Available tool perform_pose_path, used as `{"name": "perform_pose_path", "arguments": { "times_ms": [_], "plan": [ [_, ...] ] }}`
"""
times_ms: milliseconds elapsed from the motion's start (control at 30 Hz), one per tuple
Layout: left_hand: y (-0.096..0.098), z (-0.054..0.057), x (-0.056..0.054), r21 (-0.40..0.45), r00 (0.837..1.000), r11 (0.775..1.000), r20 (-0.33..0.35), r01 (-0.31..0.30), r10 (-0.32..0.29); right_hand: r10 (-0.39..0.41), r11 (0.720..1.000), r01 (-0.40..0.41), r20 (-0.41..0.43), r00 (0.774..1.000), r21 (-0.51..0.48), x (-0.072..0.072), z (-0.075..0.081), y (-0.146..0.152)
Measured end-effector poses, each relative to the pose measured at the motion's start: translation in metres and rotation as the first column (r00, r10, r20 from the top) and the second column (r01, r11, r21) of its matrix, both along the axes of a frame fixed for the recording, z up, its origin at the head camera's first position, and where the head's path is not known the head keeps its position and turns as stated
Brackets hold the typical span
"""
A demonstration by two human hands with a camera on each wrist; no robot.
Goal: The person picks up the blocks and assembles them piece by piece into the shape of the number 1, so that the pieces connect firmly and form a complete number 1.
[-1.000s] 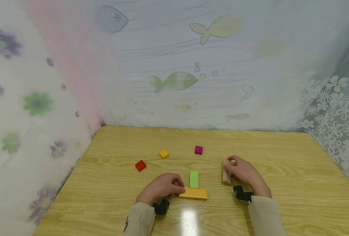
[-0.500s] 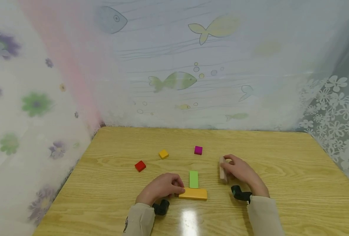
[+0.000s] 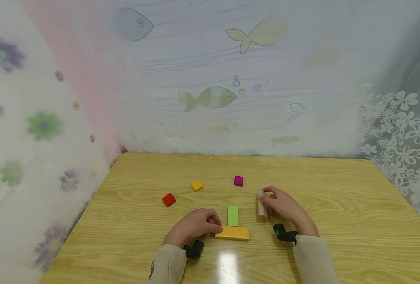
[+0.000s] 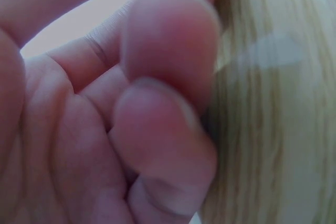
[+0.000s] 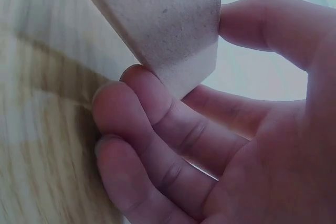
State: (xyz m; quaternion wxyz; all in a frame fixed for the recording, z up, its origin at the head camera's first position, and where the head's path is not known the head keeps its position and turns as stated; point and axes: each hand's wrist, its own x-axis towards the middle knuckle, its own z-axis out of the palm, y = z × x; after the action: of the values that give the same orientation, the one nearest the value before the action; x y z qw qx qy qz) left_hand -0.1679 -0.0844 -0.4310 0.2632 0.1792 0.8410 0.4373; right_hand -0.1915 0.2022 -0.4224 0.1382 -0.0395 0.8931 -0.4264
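My right hand [image 3: 282, 205] grips a plain wooden block [image 3: 262, 203], long and pale, standing on its narrow side. In the right wrist view the thumb and fingers hold the wooden block [image 5: 178, 24] from both sides, close over the table. My left hand [image 3: 197, 227] pinches the left end of an orange block [image 3: 233, 233] that lies crosswise. Against the far side of the orange block lies a light green block [image 3: 233, 215], end on. Curled fingers [image 4: 168, 40] fill the left wrist view and hide most of what they hold.
Farther back on the wooden table [image 3: 320, 181] are a red block [image 3: 169, 200], a small yellow block [image 3: 197, 185] and a purple block [image 3: 238, 181]. Behind the table hangs a curtain [image 3: 196, 59] with fish on it.
My right hand has moved left with the wooden block, bringing it nearer the green one. The block has also turned onto its narrow side. My left hand stays in place.
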Motion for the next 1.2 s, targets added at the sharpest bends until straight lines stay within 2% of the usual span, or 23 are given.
{"name": "perform_pose_path", "arguments": {
  "times_ms": [633,1200],
  "plan": [
    [0.001,-0.001,-0.004,-0.036,1.0,0.999,-0.007,0.011,-0.012,0.01,0.999,-0.01,0.011,1.0,0.035,-0.001,0.001,-0.008],
    [0.0,0.0,-0.001,-0.009,1.0,1.0,-0.001,0.012,-0.012,0.006,0.993,-0.004,-0.014,1.0,0.116,-0.001,-0.002,-0.025]
  ]
}}
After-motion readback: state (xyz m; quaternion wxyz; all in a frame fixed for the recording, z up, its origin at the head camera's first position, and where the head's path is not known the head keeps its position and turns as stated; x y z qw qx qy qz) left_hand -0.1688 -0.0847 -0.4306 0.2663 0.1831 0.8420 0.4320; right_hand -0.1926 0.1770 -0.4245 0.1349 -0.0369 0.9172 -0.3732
